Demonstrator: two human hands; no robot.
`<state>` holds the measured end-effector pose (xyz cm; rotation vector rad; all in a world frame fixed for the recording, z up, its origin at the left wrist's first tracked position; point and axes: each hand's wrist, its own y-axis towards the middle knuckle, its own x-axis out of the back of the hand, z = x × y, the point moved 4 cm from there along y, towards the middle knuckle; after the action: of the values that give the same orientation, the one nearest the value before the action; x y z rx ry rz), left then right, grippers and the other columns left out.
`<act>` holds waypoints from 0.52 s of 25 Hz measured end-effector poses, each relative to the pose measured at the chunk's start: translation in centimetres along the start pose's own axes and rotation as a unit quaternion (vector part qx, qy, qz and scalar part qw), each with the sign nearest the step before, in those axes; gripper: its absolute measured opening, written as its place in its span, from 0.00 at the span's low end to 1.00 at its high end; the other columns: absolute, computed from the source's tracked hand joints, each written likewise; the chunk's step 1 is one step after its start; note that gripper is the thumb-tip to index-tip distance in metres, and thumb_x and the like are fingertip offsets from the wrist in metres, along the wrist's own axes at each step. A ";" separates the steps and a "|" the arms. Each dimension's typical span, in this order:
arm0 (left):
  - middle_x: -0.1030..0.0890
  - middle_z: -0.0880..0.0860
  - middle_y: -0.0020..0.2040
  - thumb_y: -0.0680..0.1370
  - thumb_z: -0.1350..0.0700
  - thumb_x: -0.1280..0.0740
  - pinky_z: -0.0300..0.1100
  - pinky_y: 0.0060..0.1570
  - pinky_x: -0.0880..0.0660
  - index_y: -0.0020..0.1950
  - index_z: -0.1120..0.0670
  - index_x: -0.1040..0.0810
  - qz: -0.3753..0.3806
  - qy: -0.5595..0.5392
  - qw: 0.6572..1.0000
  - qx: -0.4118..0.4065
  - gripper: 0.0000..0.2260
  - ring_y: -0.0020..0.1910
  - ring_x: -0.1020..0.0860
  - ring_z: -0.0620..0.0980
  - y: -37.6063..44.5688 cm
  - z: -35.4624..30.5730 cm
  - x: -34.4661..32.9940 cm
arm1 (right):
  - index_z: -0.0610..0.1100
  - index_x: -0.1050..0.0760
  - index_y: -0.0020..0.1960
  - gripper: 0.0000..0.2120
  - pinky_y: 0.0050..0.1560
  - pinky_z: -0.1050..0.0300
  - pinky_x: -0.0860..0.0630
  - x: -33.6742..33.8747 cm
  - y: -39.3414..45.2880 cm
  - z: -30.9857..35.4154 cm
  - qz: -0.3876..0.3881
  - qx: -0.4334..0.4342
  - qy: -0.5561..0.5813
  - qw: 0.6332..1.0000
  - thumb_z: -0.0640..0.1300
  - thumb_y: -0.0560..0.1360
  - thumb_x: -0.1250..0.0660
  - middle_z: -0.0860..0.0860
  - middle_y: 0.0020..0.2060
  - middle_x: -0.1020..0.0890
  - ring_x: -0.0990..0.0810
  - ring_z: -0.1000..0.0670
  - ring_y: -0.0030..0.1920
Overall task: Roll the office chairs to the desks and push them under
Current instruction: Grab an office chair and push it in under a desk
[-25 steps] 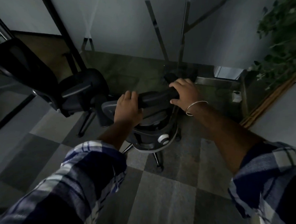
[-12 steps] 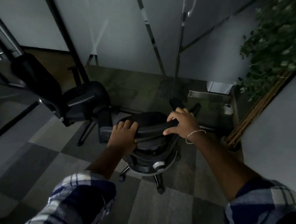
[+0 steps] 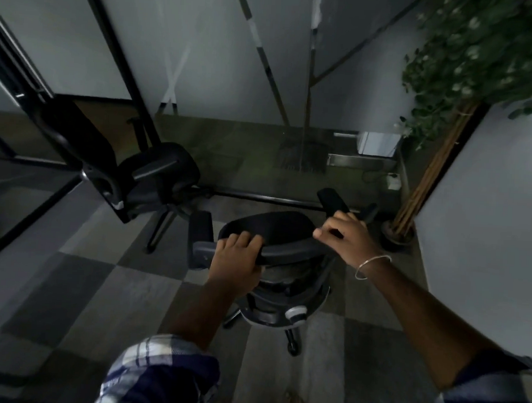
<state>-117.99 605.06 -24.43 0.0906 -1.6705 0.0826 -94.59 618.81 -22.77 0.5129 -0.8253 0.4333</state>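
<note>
— Did anything move since a moment ago?
— Yes. Now the right hand has let go of the black chair; its fingers hang loose just over the top bar.
— And the other hand?
— Left hand holds on tight to the top of the chair back.
— Where is the chair?
— On the checkered floor, right in front, facing the glass wall. A second chair sits to its left. A leafy plant stands at the right.
</note>
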 end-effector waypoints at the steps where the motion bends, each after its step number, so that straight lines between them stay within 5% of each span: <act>1: 0.26 0.52 0.66 0.76 0.41 0.32 0.55 0.64 0.34 0.70 0.48 0.30 -0.008 0.000 1.000 -0.011 0.25 0.66 0.28 0.58 -1.7 -0.5 -0.1 | 0.52 0.20 0.42 0.22 0.47 0.53 0.42 0.2 -1.9 0.4 -0.022 -0.006 0.015 1.000 0.68 0.76 0.39 0.54 0.38 0.29 0.27 0.51 0.48; 10: 0.25 0.49 0.58 0.78 0.25 0.51 0.51 0.59 0.33 0.64 0.46 0.27 -0.049 -0.043 0.997 -0.033 0.31 0.58 0.28 0.52 -14.7 -7.2 -0.5 | 0.50 0.23 0.33 0.28 0.46 0.53 0.41 2.4 -15.4 2.8 -0.110 -0.020 -0.038 0.993 0.64 0.81 0.47 0.56 0.31 0.30 0.24 0.48 0.42; 13: 0.26 0.46 0.56 0.74 0.23 0.44 0.50 0.59 0.32 0.61 0.44 0.27 -0.051 -0.042 0.998 -0.009 0.30 0.56 0.28 0.50 -19.0 -9.6 -0.6 | 0.48 0.22 0.30 0.31 0.48 0.47 0.30 3.6 -19.5 3.9 -0.081 -0.015 -0.013 0.996 0.64 0.82 0.48 0.56 0.30 0.25 0.22 0.49 0.41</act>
<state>-106.38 587.21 -24.08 0.1677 -1.7470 -0.0135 -83.98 601.59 -22.77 0.5541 -0.8070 0.2644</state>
